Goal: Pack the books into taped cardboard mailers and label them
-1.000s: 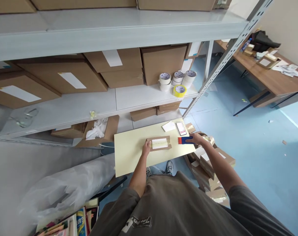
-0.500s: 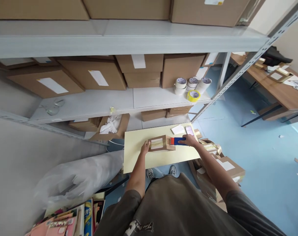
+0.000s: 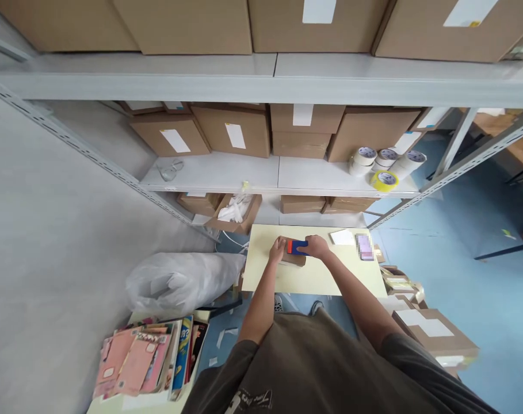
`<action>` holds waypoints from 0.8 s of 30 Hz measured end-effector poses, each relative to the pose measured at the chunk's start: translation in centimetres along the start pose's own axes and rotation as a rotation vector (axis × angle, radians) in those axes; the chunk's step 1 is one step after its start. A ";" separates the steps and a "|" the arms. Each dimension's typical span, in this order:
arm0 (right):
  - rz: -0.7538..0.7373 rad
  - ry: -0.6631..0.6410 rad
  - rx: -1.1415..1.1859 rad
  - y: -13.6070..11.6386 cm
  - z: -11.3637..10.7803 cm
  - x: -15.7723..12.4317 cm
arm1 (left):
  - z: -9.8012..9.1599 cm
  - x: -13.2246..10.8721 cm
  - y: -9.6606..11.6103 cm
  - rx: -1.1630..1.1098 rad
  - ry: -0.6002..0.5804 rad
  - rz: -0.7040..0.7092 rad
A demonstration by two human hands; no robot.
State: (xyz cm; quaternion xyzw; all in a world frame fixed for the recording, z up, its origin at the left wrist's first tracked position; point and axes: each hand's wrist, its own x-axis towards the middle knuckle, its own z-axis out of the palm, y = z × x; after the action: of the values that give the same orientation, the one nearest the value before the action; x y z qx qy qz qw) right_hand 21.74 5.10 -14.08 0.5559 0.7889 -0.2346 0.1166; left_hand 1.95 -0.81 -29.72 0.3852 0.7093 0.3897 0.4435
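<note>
A small brown cardboard box (image 3: 294, 260) stands on a pale yellow table (image 3: 313, 279). My left hand (image 3: 278, 250) grips the box's left end with fingers curled over it. My right hand (image 3: 316, 246) is closed round a red and blue tape dispenser (image 3: 296, 247) and holds it on top of the box. Most of the box is hidden under the dispenser and my two hands.
On the table lie a white card (image 3: 343, 237) and a phone (image 3: 365, 246). Grey shelving (image 3: 261, 80) behind holds large cartons and tape rolls (image 3: 384, 165). A plastic bag (image 3: 181, 280) and stacked books (image 3: 151, 359) lie at left; labelled boxes (image 3: 431, 333) at right.
My right hand has moved the tape dispenser left, from beside the box onto its top. The box was tipped up by my left hand. The camera has turned left.
</note>
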 end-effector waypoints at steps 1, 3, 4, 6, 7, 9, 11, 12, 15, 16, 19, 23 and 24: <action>0.001 0.001 -0.004 0.0 0.0 -0.2 | 0.2 0.0 0.1 0.007 0.001 -0.009; 0.016 0.009 0.010 0.6 0.0 -0.9 | 1.0 0.0 0.3 0.024 0.000 -0.026; 0.029 0.016 0.025 1.1 0.0 -1.2 | 1.6 0.0 0.4 0.035 0.003 -0.034; 0.054 0.027 0.069 2.8 0.2 -1.8 | 2.9 -0.1 0.4 0.057 0.009 -0.042; 0.064 0.026 0.097 3.9 0.3 -2.2 | 3.6 -0.2 0.4 0.068 0.014 -0.043; 0.077 0.018 0.148 6.8 0.5 -3.0 | 4.7 -0.5 0.4 0.101 0.020 -0.049; 0.103 0.019 0.175 10.5 0.5 -4.0 | 5.3 -0.6 0.5 0.152 0.021 -0.064; 0.130 0.027 0.176 12.6 0.5 -4.6 | 5.4 -0.7 0.6 0.182 0.020 -0.067; 0.231 0.035 0.168 17.9 0.3 -6.4 | 5.4 -0.6 1.2 0.252 0.012 -0.049; 0.250 0.031 0.162 19.0 0.3 -6.8 | 5.3 -0.6 1.4 0.266 0.009 -0.041; 0.275 0.030 0.139 19.4 0.8 -6.6 | 5.2 -0.8 1.9 0.279 0.011 -0.037; 0.353 -0.005 0.171 14.5 3.0 -3.9 | 5.1 -1.1 2.1 0.266 0.001 -0.036; 0.366 -0.012 0.195 13.0 3.9 -3.1 | 5.0 -1.1 2.2 0.279 0.003 -0.035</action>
State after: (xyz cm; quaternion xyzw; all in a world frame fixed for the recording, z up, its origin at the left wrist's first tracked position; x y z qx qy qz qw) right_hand 34.69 4.11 -19.19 0.6973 0.6474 -0.2880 0.1079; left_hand 7.41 0.11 -28.94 0.4302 0.7637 0.2800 0.3915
